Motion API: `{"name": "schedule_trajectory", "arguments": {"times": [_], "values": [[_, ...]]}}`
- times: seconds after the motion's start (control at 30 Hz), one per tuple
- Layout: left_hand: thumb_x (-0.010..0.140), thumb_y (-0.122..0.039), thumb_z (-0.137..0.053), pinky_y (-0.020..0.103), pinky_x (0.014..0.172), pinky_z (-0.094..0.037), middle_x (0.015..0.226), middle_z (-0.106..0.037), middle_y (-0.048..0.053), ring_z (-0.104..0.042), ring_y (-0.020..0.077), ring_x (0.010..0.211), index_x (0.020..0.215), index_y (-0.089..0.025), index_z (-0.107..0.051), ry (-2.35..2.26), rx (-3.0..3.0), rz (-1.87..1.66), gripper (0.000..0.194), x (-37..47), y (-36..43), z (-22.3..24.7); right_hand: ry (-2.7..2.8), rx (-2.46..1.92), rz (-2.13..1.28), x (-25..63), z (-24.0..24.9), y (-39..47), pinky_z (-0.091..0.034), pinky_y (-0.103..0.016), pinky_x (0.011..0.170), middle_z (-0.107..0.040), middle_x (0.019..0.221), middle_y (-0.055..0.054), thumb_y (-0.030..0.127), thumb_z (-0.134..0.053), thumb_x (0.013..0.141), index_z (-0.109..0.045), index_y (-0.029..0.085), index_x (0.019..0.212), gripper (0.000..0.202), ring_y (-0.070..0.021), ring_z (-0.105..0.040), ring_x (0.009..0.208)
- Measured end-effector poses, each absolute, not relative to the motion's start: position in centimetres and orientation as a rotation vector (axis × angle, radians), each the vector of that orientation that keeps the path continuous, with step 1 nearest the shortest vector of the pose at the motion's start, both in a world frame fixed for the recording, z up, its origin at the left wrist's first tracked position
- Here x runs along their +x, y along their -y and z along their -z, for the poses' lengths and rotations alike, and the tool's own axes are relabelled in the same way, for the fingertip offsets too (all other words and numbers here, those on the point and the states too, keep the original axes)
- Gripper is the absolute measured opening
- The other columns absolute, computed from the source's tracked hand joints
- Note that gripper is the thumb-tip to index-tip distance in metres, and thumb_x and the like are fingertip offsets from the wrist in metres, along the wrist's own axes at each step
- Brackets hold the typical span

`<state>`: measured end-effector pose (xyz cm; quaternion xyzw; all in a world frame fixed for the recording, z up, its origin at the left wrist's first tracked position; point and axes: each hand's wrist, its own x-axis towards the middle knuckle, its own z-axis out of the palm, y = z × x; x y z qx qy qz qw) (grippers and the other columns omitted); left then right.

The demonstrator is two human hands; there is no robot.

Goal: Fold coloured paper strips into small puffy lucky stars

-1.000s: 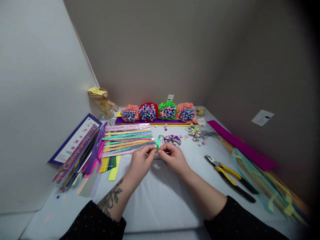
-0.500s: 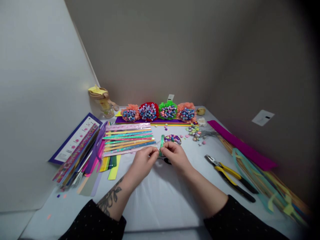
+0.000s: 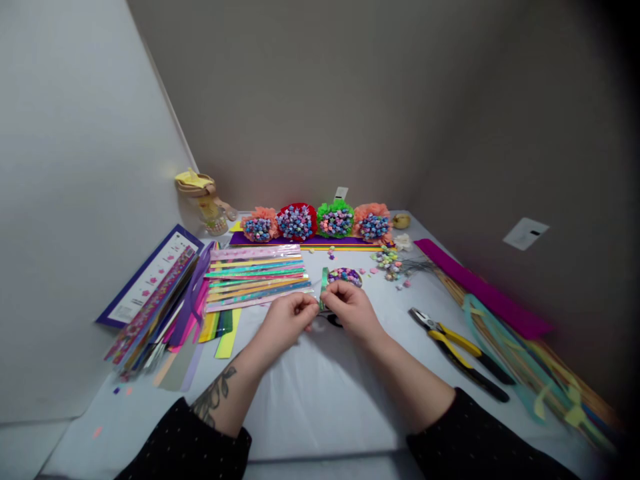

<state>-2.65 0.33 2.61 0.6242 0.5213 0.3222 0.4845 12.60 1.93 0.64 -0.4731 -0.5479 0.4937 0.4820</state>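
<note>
My right hand (image 3: 354, 311) pinches a narrow green paper strip (image 3: 325, 278) whose free end sticks up beyond the fingertips. Close beside it, my left hand (image 3: 290, 319) is closed with thumb and forefinger together at the strip's lower end; the small part between the fingertips is too tiny to make out. Behind the right hand sits a round container of colourful paper stars (image 3: 345, 275), partly covered by the fingers. Black scissor handles (image 3: 334, 321) lie on the white tabletop just under the hands.
Shiny paper strips (image 3: 257, 277) lie at left of centre, packed papers (image 3: 155, 300) farther left. Several star-filled crepe flowers (image 3: 296, 222) line the back. Loose stars (image 3: 387, 259) and thin wires (image 3: 417, 267) lie behind yellow-black pliers (image 3: 457, 353). Magenta paper (image 3: 483, 287) and sticks (image 3: 540, 373) border the right.
Both hands stay almost in place. The left fingers have shifted slightly, and a little more of the scissor handles shows beneath them. The green strip remains upright.
</note>
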Motion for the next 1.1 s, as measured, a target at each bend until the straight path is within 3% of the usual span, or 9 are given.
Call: {"name": "schedule_trajectory", "arguments": {"times": [0.27, 0.9, 1.1], "values": [[0.072, -0.021, -0.049, 0.02, 0.051, -0.034, 0.054, -0.048, -0.005, -0.044, 0.0093, 0.052, 0.063, -0.017, -0.054, -1.325, 1.587, -0.867, 0.011, -2.78, -0.39, -2.5, 1.388, -1.179, -1.307, 12.64, -1.12, -1.89, -0.03, -0.022, 0.048, -0.046, 0.055, 0.004, 0.037, -0.06, 0.069, -0.057, 0.017, 0.065, 0.021, -0.0088, -0.038, 0.051], [0.073, -0.027, -0.048, 0.02, 0.045, -0.032, 0.05, -0.044, -0.006, -0.042, 0.0086, 0.045, 0.059, -0.018, -0.048, -1.331, 1.516, -0.883, 0.016, -2.79, -0.57, -2.55, 1.488, -1.207, -1.284, 12.38, -0.92, -1.86, -0.03, -0.022, 0.05, -0.047, 0.054, 0.004, 0.029, -0.055, 0.062, -0.053, 0.018, 0.058, 0.012, -0.0088, -0.037, 0.052], [0.075, -0.028, -0.047, 0.022, 0.049, -0.03, 0.053, -0.042, -0.005, -0.038, 0.0096, 0.051, 0.058, -0.018, -0.045, -1.35, 1.593, -0.906, 0.02, -2.99, -0.54, -2.63, 1.443, -1.151, -1.405, 12.57, -1.06, -1.74, -0.026, -0.022, 0.046, -0.041, 0.05, 0.006, 0.032, -0.054, 0.067, -0.055, 0.018, 0.064, 0.014, -0.0083, -0.033, 0.048]]}}
